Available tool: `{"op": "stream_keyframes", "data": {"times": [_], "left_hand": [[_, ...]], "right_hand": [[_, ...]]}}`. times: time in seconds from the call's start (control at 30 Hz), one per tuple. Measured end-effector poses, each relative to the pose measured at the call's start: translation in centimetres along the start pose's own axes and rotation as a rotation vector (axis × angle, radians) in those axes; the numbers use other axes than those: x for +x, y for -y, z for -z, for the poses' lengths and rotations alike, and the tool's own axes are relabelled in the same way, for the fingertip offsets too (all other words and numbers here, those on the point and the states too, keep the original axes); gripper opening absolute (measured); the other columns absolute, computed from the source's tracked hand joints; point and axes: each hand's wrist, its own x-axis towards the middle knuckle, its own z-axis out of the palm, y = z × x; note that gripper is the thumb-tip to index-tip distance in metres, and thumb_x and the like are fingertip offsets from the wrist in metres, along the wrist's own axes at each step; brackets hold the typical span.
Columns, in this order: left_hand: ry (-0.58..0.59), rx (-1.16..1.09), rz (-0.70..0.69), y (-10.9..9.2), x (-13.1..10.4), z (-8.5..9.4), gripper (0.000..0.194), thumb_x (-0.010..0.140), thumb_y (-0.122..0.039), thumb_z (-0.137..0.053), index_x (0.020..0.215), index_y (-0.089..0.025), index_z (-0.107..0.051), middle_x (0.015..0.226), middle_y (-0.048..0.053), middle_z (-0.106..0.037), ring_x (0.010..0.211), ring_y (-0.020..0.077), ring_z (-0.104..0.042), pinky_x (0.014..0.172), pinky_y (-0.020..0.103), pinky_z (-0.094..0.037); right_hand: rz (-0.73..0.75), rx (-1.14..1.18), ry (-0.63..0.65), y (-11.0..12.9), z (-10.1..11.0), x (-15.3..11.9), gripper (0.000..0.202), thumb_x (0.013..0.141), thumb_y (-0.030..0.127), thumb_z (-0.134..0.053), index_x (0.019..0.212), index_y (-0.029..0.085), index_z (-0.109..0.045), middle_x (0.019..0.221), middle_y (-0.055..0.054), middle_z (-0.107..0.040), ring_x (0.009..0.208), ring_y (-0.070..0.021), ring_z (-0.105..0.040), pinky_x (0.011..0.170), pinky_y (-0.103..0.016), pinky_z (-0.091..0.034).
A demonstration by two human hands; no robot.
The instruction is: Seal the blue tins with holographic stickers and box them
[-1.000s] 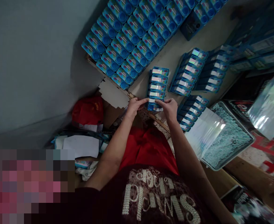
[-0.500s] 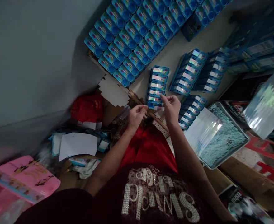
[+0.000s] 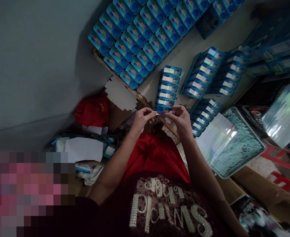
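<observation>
A small shiny sticker strip [image 3: 160,113] is stretched between my two hands, over the table's near edge. My left hand [image 3: 143,119] pinches its left end between thumb and finger. At the other end, the fingers of my right hand [image 3: 179,118] are closed on it. Just beyond them stands a short row of blue boxes [image 3: 168,88], most with a shiny strip across the top; the nearest box is partly behind my fingers. More rows of blue boxes with strips [image 3: 200,77] stand to the right.
Many blue boxes [image 3: 137,33] fill the table's upper left. At right lie a shiny sticker sheet [image 3: 215,138], a metal tray of pale blue pellets [image 3: 246,148] and another shiny sheet [image 3: 284,112]. A red bag [image 3: 93,112] and white paper [image 3: 84,149] are at left.
My right hand has moved down and closed on the strip's right end, next to my left hand. The strip now spans both hands. The view has shifted slightly.
</observation>
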Motion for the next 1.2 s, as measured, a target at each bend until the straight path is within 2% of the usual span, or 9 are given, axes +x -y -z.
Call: {"op": "stream_keyframes", "data": {"times": [0.1, 0.23, 0.47, 0.67, 0.8, 0.9, 1.0, 1.1, 1.2], "left_hand": [[-0.018, 0.119, -0.087, 0.1, 1.1, 0.6, 0.034, 0.072, -0.048, -0.087, 0.074, -0.02, -0.068, 0.065, 0.0, -0.063, 0.06, 0.0124, -0.058, 0.052, 0.023, -0.045], [-0.068, 0.225, -0.174, 0.3, 2.6, 0.7, 0.025, 0.079, -0.041, -0.081, 0.075, -0.02, -0.069, 0.066, 0.0, -0.063, 0.058, 0.0117, -0.056, 0.054, 0.024, -0.044], [-0.092, 0.278, -0.193, 0.4, 3.2, 0.8, 0.02, 0.081, -0.035, -0.078, 0.073, -0.02, -0.068, 0.066, -0.001, -0.063, 0.06, 0.0118, -0.055, 0.058, 0.024, -0.044], [-0.089, 0.204, -0.138, 0.6, 3.6, 0.6, 0.021, 0.077, -0.037, -0.08, 0.071, -0.02, -0.069, 0.063, -0.002, -0.062, 0.056, 0.0112, -0.053, 0.055, 0.023, -0.043], [-0.118, 0.219, -0.09, 2.0, 5.0, 0.5, 0.021, 0.074, -0.037, -0.083, 0.072, -0.02, -0.071, 0.062, -0.003, -0.064, 0.057, 0.0114, -0.055, 0.056, 0.023, -0.043], [-0.188, 0.196, -0.096, 3.8, 5.8, 0.2, 0.023, 0.073, -0.036, -0.084, 0.085, -0.019, -0.073, 0.069, -0.002, -0.068, 0.06, 0.0122, -0.058, 0.057, 0.022, -0.045], [-0.295, 0.258, -0.176, 5.1, 6.0, -0.1, 0.029, 0.078, -0.035, -0.081, 0.102, -0.02, -0.073, 0.082, 0.001, -0.074, 0.071, 0.016, -0.068, 0.065, 0.025, -0.052], [-0.363, 0.419, -0.307, 5.2, 6.4, 0.2, 0.027, 0.085, -0.036, -0.077, 0.108, -0.022, -0.073, 0.098, 0.007, -0.079, 0.093, 0.0221, -0.076, 0.086, 0.031, -0.058], [-0.438, 0.484, -0.374, 4.4, 7.5, 0.5, 0.026, 0.093, -0.04, -0.069, 0.11, -0.021, -0.073, 0.113, 0.013, -0.08, 0.111, 0.0275, -0.075, 0.1, 0.037, -0.057]], "right_hand": [[0.021, -0.057, -0.09, -0.5, -0.1, 0.3, 0.046, 0.064, 0.042, -0.086, 0.095, 0.024, -0.058, 0.077, 0.004, -0.068, 0.072, -0.0169, -0.067, 0.074, -0.032, -0.055], [0.131, -0.19, -0.198, -1.5, -1.2, 1.3, 0.036, 0.071, 0.038, -0.078, 0.095, 0.025, -0.054, 0.079, 0.003, -0.07, 0.077, -0.0194, -0.071, 0.079, -0.035, -0.056], [0.174, -0.356, -0.223, -2.3, -1.8, 1.6, 0.027, 0.077, 0.035, -0.072, 0.097, 0.027, -0.055, 0.085, 0.003, -0.07, 0.081, -0.0193, -0.071, 0.081, -0.034, -0.055], [0.104, -0.452, -0.264, -1.2, -2.4, 1.3, 0.034, 0.074, 0.037, -0.075, 0.098, 0.028, -0.051, 0.081, 0.004, -0.068, 0.079, -0.0216, -0.069, 0.08, -0.035, -0.053], [0.067, -0.504, -0.36, -1.7, -1.7, 2.1, 0.049, 0.065, 0.044, -0.083, 0.097, 0.027, -0.05, 0.082, 0.003, -0.063, 0.08, -0.0208, -0.062, 0.077, -0.033, -0.05], [0.044, -0.397, -0.303, -2.8, -1.1, 2.5, 0.05, 0.063, 0.047, -0.084, 0.095, 0.026, -0.051, 0.087, 0.002, -0.062, 0.083, -0.0209, -0.061, 0.079, -0.033, -0.051], [0.081, -0.259, -0.226, -3.9, -0.6, 2.6, 0.051, 0.065, 0.048, -0.083, 0.103, 0.025, -0.057, 0.108, -0.004, -0.067, 0.105, -0.0258, -0.065, 0.097, -0.038, -0.053], [0.049, 0.001, -0.066, -4.3, 0.2, 3.3, 0.062, 0.067, 0.05, -0.082, 0.118, 0.025, -0.059, 0.134, -0.01, -0.066, 0.131, -0.0313, -0.061, 0.111, -0.043, -0.051], [0.022, 0.209, 0.087, -3.8, 0.6, 4.8, 0.071, 0.07, 0.056, -0.082, 0.132, 0.027, -0.06, 0.15, -0.009, -0.063, 0.147, -0.0323, -0.053, 0.123, -0.046, -0.044]]}}
